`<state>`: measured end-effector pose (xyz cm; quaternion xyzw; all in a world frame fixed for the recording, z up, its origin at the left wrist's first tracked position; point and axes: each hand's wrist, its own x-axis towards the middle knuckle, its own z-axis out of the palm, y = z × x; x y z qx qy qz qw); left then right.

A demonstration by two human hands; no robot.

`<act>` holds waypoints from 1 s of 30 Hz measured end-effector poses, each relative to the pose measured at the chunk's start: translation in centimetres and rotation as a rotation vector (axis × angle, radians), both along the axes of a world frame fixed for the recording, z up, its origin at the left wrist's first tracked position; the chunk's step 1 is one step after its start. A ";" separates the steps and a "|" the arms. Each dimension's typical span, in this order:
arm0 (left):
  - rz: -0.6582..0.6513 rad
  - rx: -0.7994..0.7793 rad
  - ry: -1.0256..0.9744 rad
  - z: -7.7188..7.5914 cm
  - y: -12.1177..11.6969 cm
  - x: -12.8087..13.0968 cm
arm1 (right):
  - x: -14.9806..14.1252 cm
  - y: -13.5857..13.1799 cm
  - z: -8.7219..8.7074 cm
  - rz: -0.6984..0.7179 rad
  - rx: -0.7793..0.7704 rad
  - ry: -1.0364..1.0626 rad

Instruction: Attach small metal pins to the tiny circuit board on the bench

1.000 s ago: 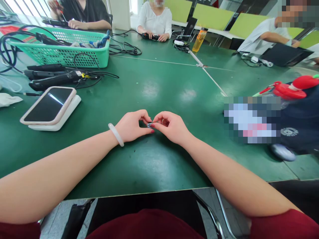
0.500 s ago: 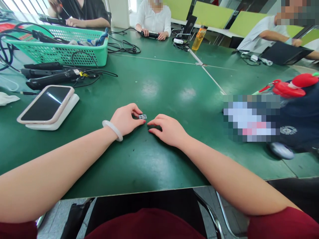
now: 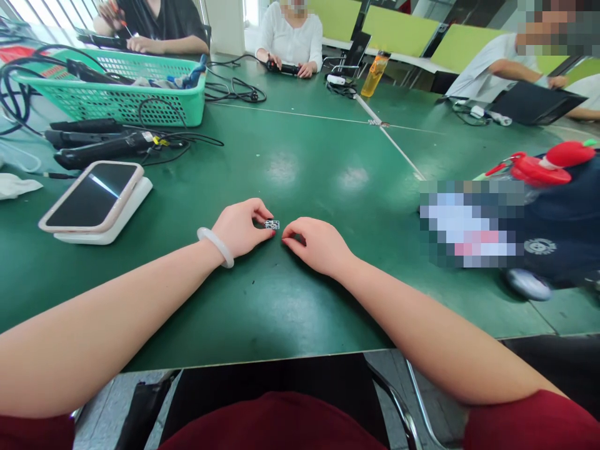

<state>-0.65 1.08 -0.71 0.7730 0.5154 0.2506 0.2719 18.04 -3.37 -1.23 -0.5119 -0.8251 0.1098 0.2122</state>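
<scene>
Between the thumb and fingers of my left hand (image 3: 241, 228) is a small flat black-and-white patterned piece (image 3: 272, 224); its exact kind is too small to make out. A white bangle (image 3: 216, 247) circles the left wrist. My right hand (image 3: 321, 245) rests just to the right of the piece, its thumb and fingertips pinched together. Anything between those fingertips is too small or hidden to see. Both hands are low over the green table (image 3: 290, 319), close together with a narrow gap between them.
At left are a phone (image 3: 94, 195) on a white box, black handheld tools (image 3: 105, 149) with cables, and a green basket (image 3: 135, 109). A mouse (image 3: 529, 283), a dark bag (image 3: 562, 219) and a yellow bottle (image 3: 375, 74) are at right. Several people sit across the table.
The right thumb and fingertips have closed from slightly apart into a pinch. My left hand, still holding the patterned piece, has shifted slightly right and down in view.
</scene>
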 end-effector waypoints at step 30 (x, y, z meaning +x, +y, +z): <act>-0.072 -0.349 -0.546 0.9 -0.9 0.9 | 0.7 -0.5 -0.1 0.046 0.374 -0.112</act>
